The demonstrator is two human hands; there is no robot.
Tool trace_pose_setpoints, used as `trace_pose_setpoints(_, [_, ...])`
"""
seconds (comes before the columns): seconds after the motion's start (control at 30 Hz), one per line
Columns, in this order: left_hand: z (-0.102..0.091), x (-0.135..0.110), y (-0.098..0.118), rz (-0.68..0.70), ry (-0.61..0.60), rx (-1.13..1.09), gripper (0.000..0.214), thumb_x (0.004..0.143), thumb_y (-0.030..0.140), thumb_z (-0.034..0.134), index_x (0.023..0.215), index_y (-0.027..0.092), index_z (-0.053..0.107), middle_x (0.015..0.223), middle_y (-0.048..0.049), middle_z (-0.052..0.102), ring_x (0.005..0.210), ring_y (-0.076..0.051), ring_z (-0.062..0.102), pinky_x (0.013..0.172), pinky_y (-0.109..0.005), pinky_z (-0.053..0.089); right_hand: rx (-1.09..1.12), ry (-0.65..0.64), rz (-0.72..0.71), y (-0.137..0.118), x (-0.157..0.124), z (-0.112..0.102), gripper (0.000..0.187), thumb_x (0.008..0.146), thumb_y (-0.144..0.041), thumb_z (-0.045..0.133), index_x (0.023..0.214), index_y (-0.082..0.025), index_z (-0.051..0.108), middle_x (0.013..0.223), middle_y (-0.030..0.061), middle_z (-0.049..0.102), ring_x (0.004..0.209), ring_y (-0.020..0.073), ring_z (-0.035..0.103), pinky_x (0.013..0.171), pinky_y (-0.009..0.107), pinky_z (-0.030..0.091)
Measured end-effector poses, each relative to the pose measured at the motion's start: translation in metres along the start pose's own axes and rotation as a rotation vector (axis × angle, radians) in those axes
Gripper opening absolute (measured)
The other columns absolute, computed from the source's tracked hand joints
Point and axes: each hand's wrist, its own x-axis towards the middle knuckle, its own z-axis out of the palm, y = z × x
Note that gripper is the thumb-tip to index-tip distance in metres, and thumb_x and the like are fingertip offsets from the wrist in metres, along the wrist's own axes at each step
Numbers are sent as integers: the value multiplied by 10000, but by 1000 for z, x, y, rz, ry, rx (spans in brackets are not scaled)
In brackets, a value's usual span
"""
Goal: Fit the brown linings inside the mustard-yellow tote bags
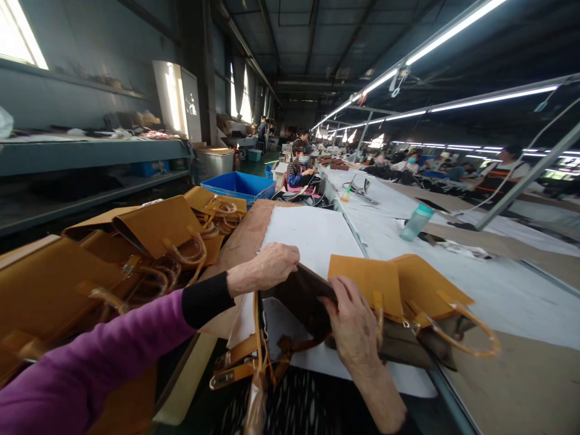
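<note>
A handbag with tan straps and a dark brown inside (304, 295) is held up in front of me at the table's near edge. My left hand (270, 266) is closed on its upper left corner, fingertips pressed together. At the upper right edge my right hand (356, 323) pinches the dark panel between thumb and fingers. Tan straps with metal fittings (233, 365) and a plastic-wrapped handle (256, 402) hang down toward my lap. Just right of my right hand lie mustard-yellow handbags (428, 284) with wrapped handles. The held bag's outer face is mostly hidden.
Many yellow handbags (158, 226) are piled on the left. Behind them stands a blue bin (240, 185). White sheeting (312, 232) covers the worktable, where a teal-lidded bottle (417, 222) stands tilted in view. A co-worker (301, 169) sits farther along the table.
</note>
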Motion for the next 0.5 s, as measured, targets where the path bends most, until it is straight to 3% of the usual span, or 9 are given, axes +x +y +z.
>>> trace_pose_setpoints(0.2, [1,3,3,-36,-3,37,182,843,196,479,723,138,602,815,-64,649,770,-185,613,631,-249,410,132,-26,73,3,10,7,204,862,-243,430,977,-179,586,898,76,648,782,200,598,659,294,421])
trace_pose_setpoints(0.5, [7,8,-4,-20,42,16,191,820,215,505,683,143,616,793,-58,657,757,-180,612,644,-251,417,383,-55,153,4,24,1,251,863,-331,422,822,-190,626,762,49,662,709,179,595,670,279,415])
